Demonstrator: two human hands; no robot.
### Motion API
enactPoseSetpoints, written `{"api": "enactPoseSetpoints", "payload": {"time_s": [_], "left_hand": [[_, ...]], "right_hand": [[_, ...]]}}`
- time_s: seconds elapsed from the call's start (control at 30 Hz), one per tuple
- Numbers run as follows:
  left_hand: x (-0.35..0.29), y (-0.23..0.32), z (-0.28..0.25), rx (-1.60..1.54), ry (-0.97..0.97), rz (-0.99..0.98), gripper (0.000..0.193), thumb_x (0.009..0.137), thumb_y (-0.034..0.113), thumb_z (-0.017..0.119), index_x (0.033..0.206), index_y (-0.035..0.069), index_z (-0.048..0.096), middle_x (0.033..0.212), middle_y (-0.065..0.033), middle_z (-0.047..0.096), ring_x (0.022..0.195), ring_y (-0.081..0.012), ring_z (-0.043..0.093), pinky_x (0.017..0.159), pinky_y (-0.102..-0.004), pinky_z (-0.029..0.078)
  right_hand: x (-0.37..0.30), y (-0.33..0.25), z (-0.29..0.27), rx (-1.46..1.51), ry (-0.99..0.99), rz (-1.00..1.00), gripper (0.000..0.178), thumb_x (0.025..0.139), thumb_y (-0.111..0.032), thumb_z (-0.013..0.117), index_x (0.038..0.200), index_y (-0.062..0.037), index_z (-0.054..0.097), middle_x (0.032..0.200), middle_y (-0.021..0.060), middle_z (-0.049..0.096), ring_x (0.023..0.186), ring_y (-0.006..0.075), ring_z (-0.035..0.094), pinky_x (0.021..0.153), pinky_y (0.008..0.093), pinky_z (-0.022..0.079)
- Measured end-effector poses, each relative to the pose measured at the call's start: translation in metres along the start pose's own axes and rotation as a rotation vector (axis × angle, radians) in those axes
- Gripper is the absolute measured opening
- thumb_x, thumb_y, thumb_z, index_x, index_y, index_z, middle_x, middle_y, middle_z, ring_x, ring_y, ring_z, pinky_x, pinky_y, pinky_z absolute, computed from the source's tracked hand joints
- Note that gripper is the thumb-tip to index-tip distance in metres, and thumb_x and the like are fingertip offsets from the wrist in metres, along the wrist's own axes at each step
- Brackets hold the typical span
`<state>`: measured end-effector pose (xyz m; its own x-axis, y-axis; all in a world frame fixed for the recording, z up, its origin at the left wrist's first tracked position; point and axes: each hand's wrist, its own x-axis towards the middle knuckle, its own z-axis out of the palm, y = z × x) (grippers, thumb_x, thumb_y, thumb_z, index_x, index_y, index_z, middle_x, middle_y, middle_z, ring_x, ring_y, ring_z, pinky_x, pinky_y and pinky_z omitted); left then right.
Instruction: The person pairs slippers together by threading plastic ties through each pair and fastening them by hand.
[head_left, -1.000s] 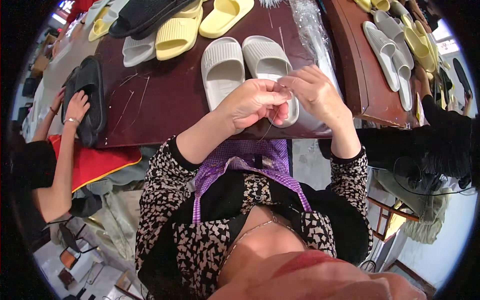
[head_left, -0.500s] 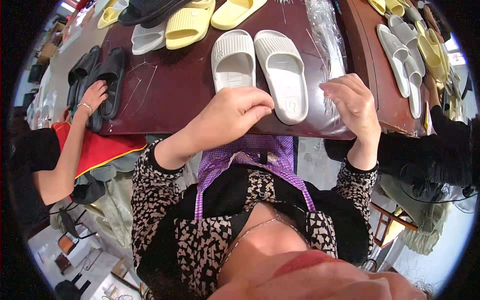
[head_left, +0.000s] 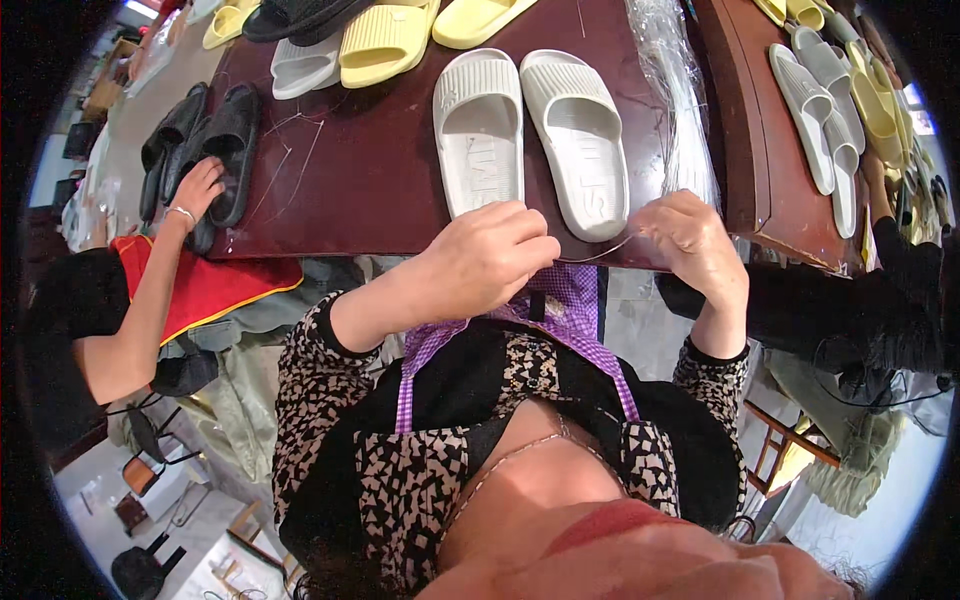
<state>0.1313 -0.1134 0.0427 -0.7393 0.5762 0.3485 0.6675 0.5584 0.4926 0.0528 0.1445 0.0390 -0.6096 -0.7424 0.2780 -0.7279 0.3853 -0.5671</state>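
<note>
Thin, pale, wire-like strand (head_left: 603, 254): bowed between hands, near edge of glossy dark-red bench (head_left: 375, 190), by light-grey ribbed-strap slippers (head_left: 592, 190) | left hand (head_left: 490, 258), right hand (head_left: 697, 245): both pinching it | likely near-weightless, springy, slippery; grip close to ends

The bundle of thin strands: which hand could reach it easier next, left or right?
Probably the right hand: it's close to the near end of the bundle, though seemingly pinching a strand. The left hand is farther away, near the grey slippers.
</note>
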Motion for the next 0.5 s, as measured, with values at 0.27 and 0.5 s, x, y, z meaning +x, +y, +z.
{"api": "enactPoseSetpoints", "payload": {"time_s": [0.27,0.5], "left_hand": [[0.005,-0.048,0.008,0.104,0.085,-0.004,0.008,0.073,0.007,0.060,0.077,0.002,0.056,0.077,-0.0100,0.054,0.075,-0.0270,0.053,0.068,-0.0360,0.045],[0.018,-0.058,0.012,0.163,0.157,-0.119,0.008,0.077,0.009,0.060,0.079,0.001,0.058,0.078,-0.0119,0.057,0.076,-0.0292,0.055,0.069,-0.0372,0.045]], "right_hand": [[0.037,0.025,0.031,-0.110,0.048,-0.070,0.020,0.069,0.002,0.057,0.088,-0.0007,0.063,0.080,0.0147,0.062,0.076,0.0321,0.059,0.067,0.0386,0.048],[0.067,0.034,0.040,-0.330,0.064,-0.046,0.024,0.075,0.002,0.052,0.097,-0.0016,0.061,0.087,0.0163,0.062,0.085,0.0322,0.059,0.072,0.0372,0.049]]}}
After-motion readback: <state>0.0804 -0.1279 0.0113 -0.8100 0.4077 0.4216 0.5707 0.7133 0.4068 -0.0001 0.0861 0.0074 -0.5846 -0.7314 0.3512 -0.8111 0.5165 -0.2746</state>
